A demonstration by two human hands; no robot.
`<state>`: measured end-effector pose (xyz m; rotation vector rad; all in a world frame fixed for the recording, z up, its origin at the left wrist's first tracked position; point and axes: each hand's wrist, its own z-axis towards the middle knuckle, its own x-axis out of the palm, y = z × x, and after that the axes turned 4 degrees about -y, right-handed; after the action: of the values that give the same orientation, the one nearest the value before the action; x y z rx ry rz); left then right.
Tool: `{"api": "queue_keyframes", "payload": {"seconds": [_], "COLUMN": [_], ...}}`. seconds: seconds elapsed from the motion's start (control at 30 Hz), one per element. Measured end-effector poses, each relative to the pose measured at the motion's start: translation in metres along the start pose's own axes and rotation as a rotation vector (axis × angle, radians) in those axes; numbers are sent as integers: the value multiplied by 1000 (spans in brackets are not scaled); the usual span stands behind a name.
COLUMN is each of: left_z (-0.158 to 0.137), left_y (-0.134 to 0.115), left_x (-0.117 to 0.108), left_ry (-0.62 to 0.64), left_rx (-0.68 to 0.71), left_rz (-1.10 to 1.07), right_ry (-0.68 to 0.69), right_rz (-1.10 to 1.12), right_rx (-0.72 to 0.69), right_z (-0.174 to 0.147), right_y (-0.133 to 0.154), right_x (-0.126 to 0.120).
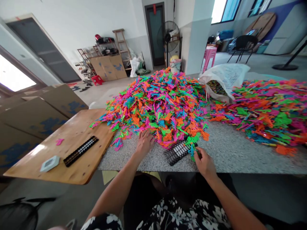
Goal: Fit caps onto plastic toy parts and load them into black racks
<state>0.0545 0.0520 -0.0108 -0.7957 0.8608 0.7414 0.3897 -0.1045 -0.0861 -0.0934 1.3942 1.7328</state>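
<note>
Speckled tabletop (pixel 230 153), colourful pile (pixel 158 105) beyond hands (pixel 144 142) (pixel 205 163)

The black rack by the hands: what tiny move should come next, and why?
Maybe the right hand should ease one of its bright pieces into the rack. Its fingertips seem to pinch them right by the rack's right end, and open cells show at the left end.

No text, brand or number can be read. Faint print (pixel 233 71) is carried by the bag (pixel 217 76) at right, and blue marks (pixel 74 107) by the boxes (pixel 31 118) at left; neither can be made out.
</note>
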Motion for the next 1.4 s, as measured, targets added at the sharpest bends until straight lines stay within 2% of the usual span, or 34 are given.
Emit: {"api": "queue_keyframes", "payload": {"seconds": [0.17,0.23,0.3,0.4,0.47,0.53,0.63,0.7,0.77,0.9,1.03,1.1,1.17,1.23,1.3,1.4], "left_z": [-11,-23,-37,-53,-58,-56,-47,-42,-40,-40,-34,-29,-26,-26,-27,-29], "left_y": [4,-6,-29,-79,-114,-141,-164,-170,-173,-177,-176,-175,-175,-176,-178,-181], "left_x": [-34,-41,-38,-22,-8,3,15,20,22,25,20,15,9,5,3,3], "left_ry": [-165,-216,-215,-77,38,120,205,216,176,82,-16,-41,20,141,243,270], "left_rx": [-111,-195,-324,-487,-497,-479,-501,-526,-522,-490,-610,-688,-724,-718,-713,-728], "left_rz": [-118,-261,-491,-900,-1103,-1221,-1274,-1269,-1227,-1140,-1295,-1418,-1532,-1616,-1659,-1683], "right_ry": [-50,-55,-39,43,131,227,336,368,372,311,172,248,405,498,524,550], "right_rz": [63,114,218,455,600,690,741,775,814,828,804,743,690,696,745,829], "right_rx": [40,112,205,321,358,358,317,294,272,248,319,295,230,198,208,241], "right_z": [5,10,15,22,26,28,25,22,19,21,26,25,20,15,11,10], "right_y": [2,5,12,32,50,67,85,90,92,91,90,89,89,90,91,92], "right_x": [-4,-8,-12,-15,-16,-17,-22,-27,-32,-35,-39,-42,-44,-44,-42,-41]}}
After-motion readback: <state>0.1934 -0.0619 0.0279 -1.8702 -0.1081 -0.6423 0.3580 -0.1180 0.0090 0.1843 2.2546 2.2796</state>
